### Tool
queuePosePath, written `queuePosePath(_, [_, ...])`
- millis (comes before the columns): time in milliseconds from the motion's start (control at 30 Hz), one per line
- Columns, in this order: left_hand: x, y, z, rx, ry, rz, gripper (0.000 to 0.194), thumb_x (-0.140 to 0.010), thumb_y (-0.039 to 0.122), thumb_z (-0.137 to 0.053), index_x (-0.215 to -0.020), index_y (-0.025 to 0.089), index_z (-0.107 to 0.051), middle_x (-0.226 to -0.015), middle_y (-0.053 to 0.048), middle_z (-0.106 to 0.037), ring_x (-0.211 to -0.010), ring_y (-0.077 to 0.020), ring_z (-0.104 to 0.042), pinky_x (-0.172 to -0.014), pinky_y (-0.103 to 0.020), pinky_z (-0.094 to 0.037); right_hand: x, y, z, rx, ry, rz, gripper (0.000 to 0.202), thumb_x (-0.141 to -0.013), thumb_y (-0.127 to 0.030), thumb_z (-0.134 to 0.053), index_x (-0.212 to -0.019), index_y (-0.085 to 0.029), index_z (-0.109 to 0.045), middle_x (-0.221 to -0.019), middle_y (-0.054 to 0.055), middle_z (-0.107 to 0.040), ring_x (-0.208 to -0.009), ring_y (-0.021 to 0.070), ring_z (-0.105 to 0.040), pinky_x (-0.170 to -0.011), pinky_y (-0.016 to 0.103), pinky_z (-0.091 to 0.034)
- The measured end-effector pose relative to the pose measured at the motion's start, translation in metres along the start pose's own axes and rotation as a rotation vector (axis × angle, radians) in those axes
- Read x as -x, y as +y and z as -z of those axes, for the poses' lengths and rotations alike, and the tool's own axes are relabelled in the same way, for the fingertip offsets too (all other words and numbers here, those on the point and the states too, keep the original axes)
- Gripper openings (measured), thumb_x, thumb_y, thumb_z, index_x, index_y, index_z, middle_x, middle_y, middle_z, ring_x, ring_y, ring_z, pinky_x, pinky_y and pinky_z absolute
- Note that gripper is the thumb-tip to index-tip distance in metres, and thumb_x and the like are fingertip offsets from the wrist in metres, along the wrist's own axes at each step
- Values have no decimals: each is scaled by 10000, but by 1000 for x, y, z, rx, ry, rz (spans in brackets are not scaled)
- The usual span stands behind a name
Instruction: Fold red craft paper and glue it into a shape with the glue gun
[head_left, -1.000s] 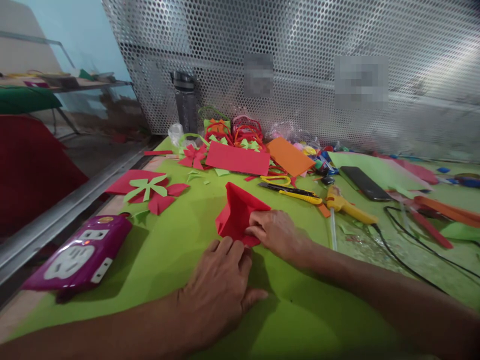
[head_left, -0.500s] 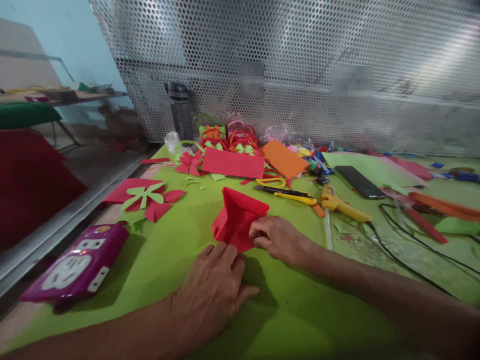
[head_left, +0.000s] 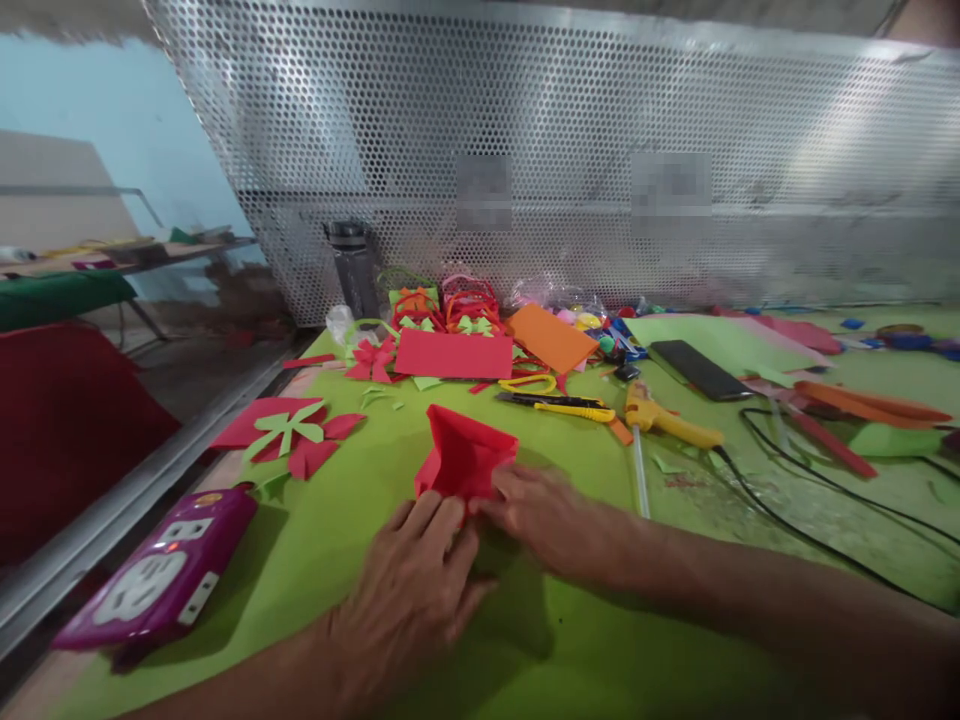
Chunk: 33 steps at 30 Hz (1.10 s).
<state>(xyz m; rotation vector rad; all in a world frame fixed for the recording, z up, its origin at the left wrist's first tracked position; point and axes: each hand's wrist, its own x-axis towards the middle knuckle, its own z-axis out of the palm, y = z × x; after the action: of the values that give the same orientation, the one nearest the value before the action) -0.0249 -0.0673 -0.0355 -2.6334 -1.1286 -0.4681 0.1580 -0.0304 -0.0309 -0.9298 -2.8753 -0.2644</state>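
Observation:
A red open box folded from craft sheet (head_left: 474,452) sits on the green tabletop covering, its open side facing me and its back wall raised. My left hand (head_left: 420,570) is on the near left edge, fingertips curled over the rim and thumb held out to the right. From the right, my right hand (head_left: 536,515) pinches the near right corner, with thumb and fingers closed on it. That hand is slightly blurred. Part of the box's front lies hidden behind both hands.
Behind the box lie a yellow cutter knife (head_left: 559,404), yellow scissors handles (head_left: 529,383) and a red sheet (head_left: 454,355). A yellow glue gun (head_left: 671,418) with a cord and a black phone (head_left: 699,369) are rightward. A purple power strip (head_left: 161,575) and flower cutouts (head_left: 289,430) lie left.
My right hand has moved left and nearer to me along the box's front edge, closer to my left hand. The whole scene sits lower because the camera has tilted up.

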Motion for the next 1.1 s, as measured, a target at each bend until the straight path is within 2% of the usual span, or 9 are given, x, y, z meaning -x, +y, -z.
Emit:
queuePosePath(67, [-1, -1, -3, 6, 2, 8, 201, -780, 301, -564, -893, 148, -630, -928, -97, -618, -849, -256, -533, -719, -414, -474, 3, -6, 0, 127, 4, 79, 131, -715, -122, -571, -837, -129, -618, -778, 78, -572, -740, 203, -495, -565, 308, -374])
queuePosePath(233, [-6, -3, -3, 73, -114, -3, 149, -794, 279, -550, -785, 154, -630, -853, -79, -631, -787, -223, -556, -701, -380, -488, 10, -18, 0, 288, -18, 89, 124, -709, -125, -565, -820, -119, -622, -804, 92, -549, -725, 223, -480, -542, 352, -390])
queuePosePath(433, [-8, -3, 3, 74, -205, 27, 165, -791, 267, -541, -765, 136, -638, -858, -99, -636, -796, -244, -573, -693, -401, -502, 18, -15, 2, 220, -73, 118, 28, -712, -146, -574, -717, -164, -594, -803, 89, -540, -728, 222, -473, -496, 336, -352])
queuePosePath(667, [-5, -6, 7, 92, -158, 45, 203, -870, 247, -452, -824, 134, -614, -880, -98, -629, -812, -244, -585, -703, -396, -499, 15, -9, 10, 129, -159, 42, 113, -657, -87, -571, -618, -193, -562, -696, 64, -575, -615, 189, -479, -452, 307, -294])
queuePosePath(767, [-7, -5, 10, 110, -132, 129, 214, -909, 224, -378, -1011, 132, -543, -1075, -118, -589, -845, -239, -605, -672, -374, -504, 10, -2, 17, 23, -123, -112, 165, -675, -41, -516, -741, -174, -588, -732, 42, -602, -615, 173, -535, -474, 291, -325])
queuePosePath(833, [-8, -6, 11, 137, -134, 177, 246, -916, 244, -365, -1105, 137, -480, -1147, -124, -565, -782, -229, -626, -638, -378, -505, 6, 5, 18, -27, -53, -169, 315, -676, -2, -462, -923, -160, -577, -902, 64, -623, -721, 179, -579, -529, 284, -374])
queuePosePath(967, [-11, -6, 10, 218, -128, 248, 364, -903, 282, -396, -1243, 155, -375, -1157, -117, -585, -680, -203, -636, -625, -371, -498, -1, 15, 13, -56, 42, -157, 659, -665, 25, -410, -1297, -150, -353, -1285, 130, -490, -963, 205, -566, -671, 307, -431])
queuePosePath(1033, [-12, -5, 9, 290, -107, 277, 450, -878, 249, -435, -1307, 173, -320, -1121, -104, -613, -659, -183, -636, -634, -346, -495, -4, 17, 7, -116, 64, -144, 691, -688, -6, -437, -1349, -151, -293, -1295, 138, -493, -974, 222, -568, -685, 315, -432])
queuePosePath(1100, [-14, -4, 7, 371, -63, 296, 540, -848, 220, -471, -1349, 190, -274, -1128, -100, -618, -647, -162, -632, -644, -326, -496, -8, 19, 3, -206, 55, -163, 520, -748, -57, -448, -1259, -155, -436, -1142, 120, -608, -886, 223, -599, -655, 306, -424])
